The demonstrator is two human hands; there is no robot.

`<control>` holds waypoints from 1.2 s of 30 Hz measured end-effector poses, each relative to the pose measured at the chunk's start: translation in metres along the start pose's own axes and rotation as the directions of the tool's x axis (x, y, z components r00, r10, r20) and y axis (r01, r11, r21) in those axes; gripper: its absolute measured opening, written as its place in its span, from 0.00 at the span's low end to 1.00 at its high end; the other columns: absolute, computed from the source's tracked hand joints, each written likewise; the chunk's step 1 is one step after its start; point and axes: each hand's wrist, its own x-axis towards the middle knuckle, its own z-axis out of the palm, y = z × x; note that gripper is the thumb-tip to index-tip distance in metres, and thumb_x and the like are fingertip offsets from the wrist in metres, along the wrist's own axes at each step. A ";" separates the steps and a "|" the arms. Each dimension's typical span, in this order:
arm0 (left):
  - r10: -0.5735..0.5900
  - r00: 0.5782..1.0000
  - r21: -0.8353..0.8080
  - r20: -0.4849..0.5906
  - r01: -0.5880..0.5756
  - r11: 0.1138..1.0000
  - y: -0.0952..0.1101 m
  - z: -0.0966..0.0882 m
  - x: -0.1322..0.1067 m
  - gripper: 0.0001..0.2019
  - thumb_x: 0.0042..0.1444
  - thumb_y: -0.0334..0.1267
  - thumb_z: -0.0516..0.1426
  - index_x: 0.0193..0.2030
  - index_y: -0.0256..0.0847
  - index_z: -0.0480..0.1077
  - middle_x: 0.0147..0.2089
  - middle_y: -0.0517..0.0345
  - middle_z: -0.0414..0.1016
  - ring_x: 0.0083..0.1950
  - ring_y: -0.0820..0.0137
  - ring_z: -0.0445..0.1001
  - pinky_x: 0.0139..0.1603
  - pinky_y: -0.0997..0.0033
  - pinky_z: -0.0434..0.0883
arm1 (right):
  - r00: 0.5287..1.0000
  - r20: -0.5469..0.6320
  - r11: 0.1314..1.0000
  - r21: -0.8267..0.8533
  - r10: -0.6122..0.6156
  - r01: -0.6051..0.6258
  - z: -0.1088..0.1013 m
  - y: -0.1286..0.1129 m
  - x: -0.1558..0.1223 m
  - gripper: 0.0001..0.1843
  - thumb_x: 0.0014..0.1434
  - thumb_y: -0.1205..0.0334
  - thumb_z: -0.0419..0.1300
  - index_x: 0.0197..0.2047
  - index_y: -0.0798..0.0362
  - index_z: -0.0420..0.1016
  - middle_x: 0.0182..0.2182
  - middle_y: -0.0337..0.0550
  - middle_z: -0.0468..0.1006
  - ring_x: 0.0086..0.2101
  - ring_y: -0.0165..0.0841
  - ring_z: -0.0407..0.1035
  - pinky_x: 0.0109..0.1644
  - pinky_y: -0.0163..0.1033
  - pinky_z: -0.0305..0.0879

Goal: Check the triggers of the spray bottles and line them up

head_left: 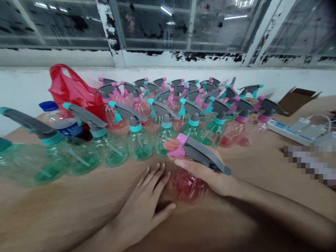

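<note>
My right hand is wrapped round the neck of a pink spray bottle, just under its grey and pink trigger head. The bottle looks upright on the wooden table, its lower body clear pink plastic. Left of it, my left hand lies flat on the tabletop with its fingers stretched out and holds nothing. Its fingertips are close to the pink bottle's base. Just beyond both hands stands a green spray bottle with a turquoise collar, in a row of similar ones.
Several more pink and green spray bottles crowd toward the wall. A red plastic bag and a blue-capped bottle stand at the left. At the right are an open cardboard box and a power strip with plugs.
</note>
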 end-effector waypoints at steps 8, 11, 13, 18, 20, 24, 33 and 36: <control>0.006 1.000 0.017 -0.003 -0.006 1.000 0.001 0.000 -0.001 0.30 0.61 0.53 0.53 0.64 0.35 0.59 0.67 0.41 0.58 0.66 0.52 0.59 0.62 0.48 0.59 | 0.999 0.038 0.992 0.125 0.025 -0.030 0.000 0.000 0.001 0.22 0.58 0.60 0.62 0.56 0.45 0.70 0.51 0.41 0.77 0.50 0.34 0.71 0.54 0.41 0.68; 0.005 1.000 0.012 -0.002 -0.005 1.000 0.000 0.002 -0.002 0.30 0.61 0.53 0.53 0.64 0.35 0.59 0.67 0.41 0.58 0.66 0.52 0.58 0.62 0.47 0.59 | 1.000 0.025 0.996 0.090 0.018 -0.021 0.000 0.001 0.002 0.20 0.58 0.59 0.62 0.54 0.47 0.71 0.49 0.42 0.77 0.48 0.35 0.72 0.51 0.41 0.70; 0.000 1.000 0.003 0.000 0.000 1.000 0.000 0.003 -0.002 0.30 0.61 0.53 0.54 0.64 0.35 0.59 0.67 0.40 0.57 0.66 0.51 0.58 0.62 0.47 0.59 | 1.000 0.020 0.999 0.047 0.001 -0.002 0.000 0.002 0.002 0.17 0.58 0.58 0.61 0.52 0.48 0.72 0.46 0.41 0.78 0.45 0.35 0.73 0.49 0.42 0.70; -0.001 1.000 -0.016 0.001 0.001 1.000 -0.001 0.003 -0.002 0.30 0.61 0.53 0.54 0.64 0.35 0.59 0.67 0.41 0.57 0.66 0.52 0.57 0.62 0.47 0.59 | 1.000 0.019 1.000 -0.010 -0.016 0.016 0.000 0.002 0.004 0.14 0.59 0.55 0.60 0.48 0.46 0.73 0.42 0.40 0.77 0.38 0.34 0.73 0.43 0.41 0.70; -0.006 1.000 -0.013 -0.003 0.006 1.000 -0.001 0.002 -0.002 0.30 0.61 0.53 0.54 0.64 0.36 0.59 0.68 0.42 0.55 0.67 0.52 0.56 0.63 0.47 0.58 | 1.000 0.016 1.000 -0.020 -0.006 0.006 -0.001 -0.001 0.004 0.13 0.58 0.54 0.60 0.47 0.46 0.73 0.39 0.39 0.77 0.35 0.32 0.72 0.40 0.40 0.69; -0.006 1.000 -0.005 0.006 0.006 1.000 0.000 0.001 -0.001 0.31 0.61 0.53 0.54 0.64 0.36 0.59 0.68 0.42 0.55 0.67 0.52 0.56 0.63 0.48 0.57 | 1.000 -0.005 0.997 -0.077 -0.017 0.017 -0.002 -0.005 0.006 0.10 0.58 0.52 0.60 0.37 0.49 0.73 0.27 0.35 0.71 0.27 0.28 0.66 0.32 0.35 0.65; -0.007 1.000 -0.005 -0.001 0.007 1.000 -0.001 0.002 -0.001 0.30 0.61 0.54 0.53 0.65 0.37 0.58 0.68 0.43 0.55 0.67 0.53 0.56 0.64 0.49 0.56 | 0.999 0.013 0.997 -0.068 -0.032 0.033 -0.003 -0.005 0.008 0.11 0.59 0.52 0.58 0.38 0.50 0.73 0.29 0.37 0.73 0.30 0.29 0.67 0.35 0.35 0.66; -0.006 1.000 -0.006 -0.013 0.006 1.000 -0.002 0.004 -0.002 0.30 0.61 0.53 0.53 0.65 0.38 0.58 0.69 0.43 0.54 0.67 0.52 0.55 0.63 0.49 0.56 | 1.000 -0.005 0.999 -0.044 0.020 -0.020 -0.002 -0.005 0.006 0.12 0.59 0.54 0.59 0.44 0.48 0.74 0.35 0.39 0.77 0.32 0.31 0.71 0.40 0.38 0.69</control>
